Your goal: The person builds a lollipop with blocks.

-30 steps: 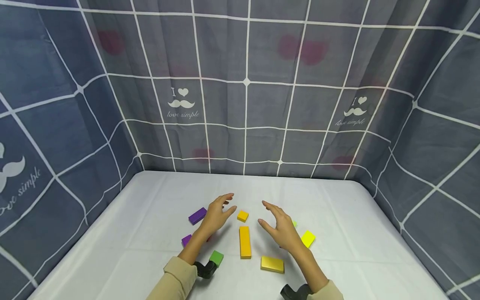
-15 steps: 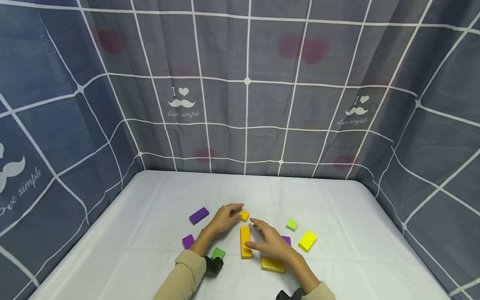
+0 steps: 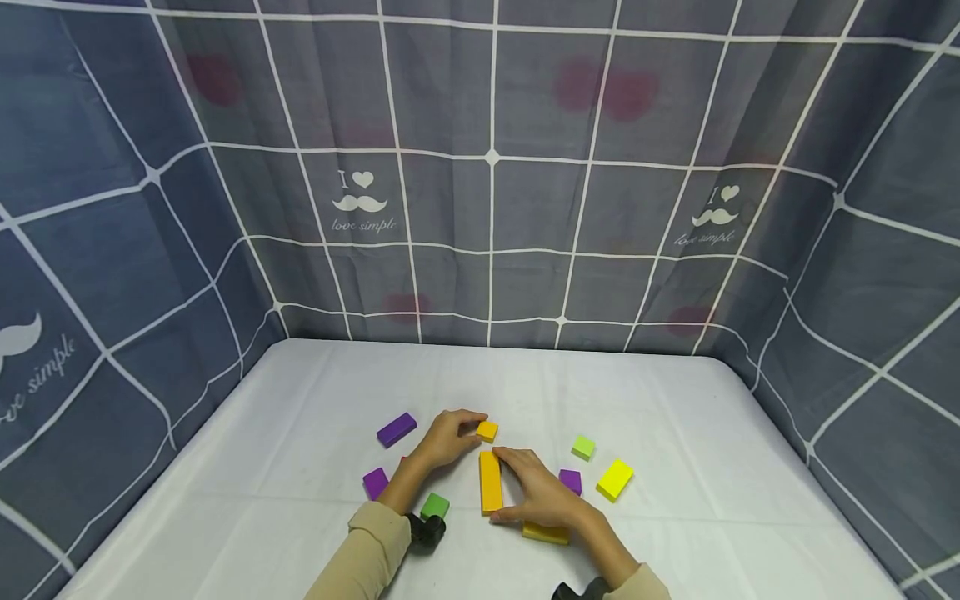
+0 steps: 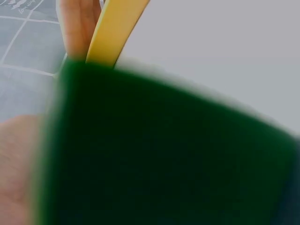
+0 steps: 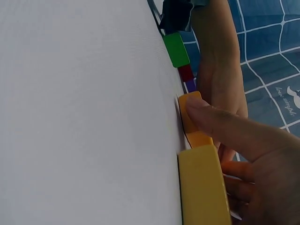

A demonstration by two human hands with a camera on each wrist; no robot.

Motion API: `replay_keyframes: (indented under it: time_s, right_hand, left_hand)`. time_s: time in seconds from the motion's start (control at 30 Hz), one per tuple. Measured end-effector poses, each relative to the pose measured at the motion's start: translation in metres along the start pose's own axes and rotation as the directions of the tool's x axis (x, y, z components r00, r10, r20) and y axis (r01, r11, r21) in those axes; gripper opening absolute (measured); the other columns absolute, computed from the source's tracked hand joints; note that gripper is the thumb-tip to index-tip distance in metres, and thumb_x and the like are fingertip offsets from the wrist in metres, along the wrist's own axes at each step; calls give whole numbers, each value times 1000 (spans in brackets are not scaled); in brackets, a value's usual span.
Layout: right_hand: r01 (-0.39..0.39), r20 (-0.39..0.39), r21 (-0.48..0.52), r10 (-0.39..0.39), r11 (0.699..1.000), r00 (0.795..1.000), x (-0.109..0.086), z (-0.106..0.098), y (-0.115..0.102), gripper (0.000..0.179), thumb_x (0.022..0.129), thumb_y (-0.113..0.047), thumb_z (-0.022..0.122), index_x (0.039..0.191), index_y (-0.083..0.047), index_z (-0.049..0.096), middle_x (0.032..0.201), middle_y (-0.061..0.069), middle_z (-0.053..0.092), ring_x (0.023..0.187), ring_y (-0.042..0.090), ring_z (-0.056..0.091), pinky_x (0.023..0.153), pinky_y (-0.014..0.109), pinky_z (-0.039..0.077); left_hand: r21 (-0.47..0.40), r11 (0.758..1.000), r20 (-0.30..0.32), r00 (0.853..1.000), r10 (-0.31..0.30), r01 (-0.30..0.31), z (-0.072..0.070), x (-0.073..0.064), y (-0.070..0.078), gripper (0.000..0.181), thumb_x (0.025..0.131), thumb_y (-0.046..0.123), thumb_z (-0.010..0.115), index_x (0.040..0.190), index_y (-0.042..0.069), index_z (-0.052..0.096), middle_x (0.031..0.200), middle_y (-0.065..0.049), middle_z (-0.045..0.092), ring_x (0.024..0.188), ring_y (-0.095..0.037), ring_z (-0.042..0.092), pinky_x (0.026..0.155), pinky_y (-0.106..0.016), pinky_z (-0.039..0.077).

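My left hand (image 3: 447, 439) has its thumb and fingers at either side of a small orange block (image 3: 488, 432), pinching it on the table. My right hand (image 3: 536, 492) spans a long orange block (image 3: 490, 483) lying flat, thumb at the near end and fingertips at the far end. In the right wrist view the thumb (image 5: 199, 104) presses on the end of that long block. A gold block (image 3: 546, 534) lies partly hidden beneath the right wrist. A dark green block (image 4: 164, 150) fills much of the left wrist view, blurred.
Two purple blocks (image 3: 397, 430) lie left of the left arm, and a green block (image 3: 435, 506) sits by its wrist camera. Right of the right hand are a purple block (image 3: 571, 481), a lime block (image 3: 583, 447) and a yellow block (image 3: 615, 481). Checked curtains (image 3: 480, 200) surround the white table (image 3: 675, 433).
The left hand has moved right and taken hold of the small orange block. The right hand has come left and down, and now grips the long orange block by its ends.
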State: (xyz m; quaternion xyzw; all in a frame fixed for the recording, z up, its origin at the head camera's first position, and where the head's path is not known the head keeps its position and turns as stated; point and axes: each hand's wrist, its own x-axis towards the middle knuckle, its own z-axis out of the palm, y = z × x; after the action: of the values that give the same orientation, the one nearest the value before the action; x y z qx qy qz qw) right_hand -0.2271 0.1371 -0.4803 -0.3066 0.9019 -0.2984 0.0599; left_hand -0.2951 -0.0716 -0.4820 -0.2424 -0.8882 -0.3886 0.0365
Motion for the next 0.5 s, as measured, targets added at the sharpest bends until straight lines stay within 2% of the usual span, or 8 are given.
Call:
replay_keyframes:
  time_s: [0.23, 0.5]
  right_hand:
    - [-30, -30, -5, 30, 1000, 999, -2, 3, -3, 97, 68, -58, 72, 141, -6, 35, 141, 7, 39, 127, 23, 37, 105, 43, 32]
    - [-22, -52, -9, 21, 1000, 998, -14, 5, -10, 97, 65, -61, 72, 139, -8, 40, 138, 4, 43, 125, 22, 41, 103, 43, 35]
  left_hand:
    - [23, 999, -13, 1000, -25, 26, -1, -4, 1, 29, 82, 7, 69, 110, 6, 66, 106, -8, 64, 85, -18, 55, 74, -31, 49]
    - [21, 998, -13, 999, -52, 52, -8, -19, 10, 26, 80, 11, 72, 105, 8, 68, 95, -2, 64, 77, -15, 53, 66, -25, 46]
